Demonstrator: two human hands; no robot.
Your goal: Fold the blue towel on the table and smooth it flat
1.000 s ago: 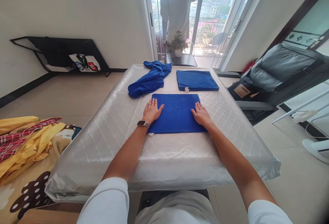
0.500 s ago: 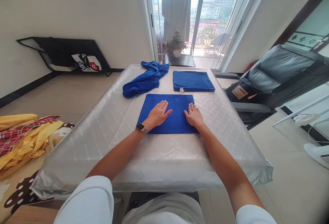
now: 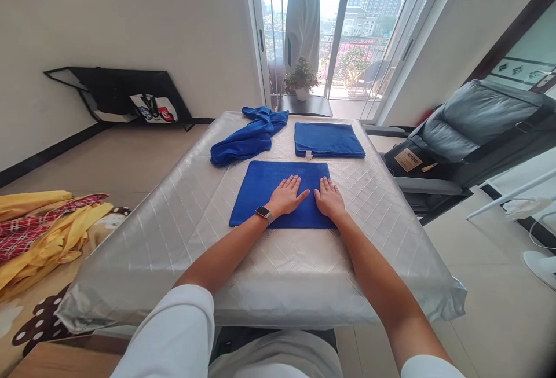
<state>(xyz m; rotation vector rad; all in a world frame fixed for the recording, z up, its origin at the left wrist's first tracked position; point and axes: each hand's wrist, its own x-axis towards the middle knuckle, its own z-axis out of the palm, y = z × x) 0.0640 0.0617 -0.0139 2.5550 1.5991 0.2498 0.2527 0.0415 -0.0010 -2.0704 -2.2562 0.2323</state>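
Observation:
A blue folded towel [image 3: 256, 190] lies flat near the middle of the table. My left hand [image 3: 287, 194] rests on it, palm down with fingers stretched out. Near the towel's right edge, my right hand [image 3: 330, 197] also lies flat, fingers extended. Behind this towel on the right sits a neat stack of folded blue towels [image 3: 329, 138] with a small white tag at its front edge. To its left is a crumpled blue towel [image 3: 247, 138], loosely bunched.
A silvery quilted cover [image 3: 182, 233] drapes the table. Beyond it stand a chair with a potted plant [image 3: 301, 80] and a person [image 3: 303, 16] by the glass door. A dark recliner [image 3: 460, 135] is at the right; yellow and plaid cloths [image 3: 52, 239] lie at the left.
My left hand has slid right across the towel, closer to my right hand. My right hand has stayed almost in place. The person by the door has turned.

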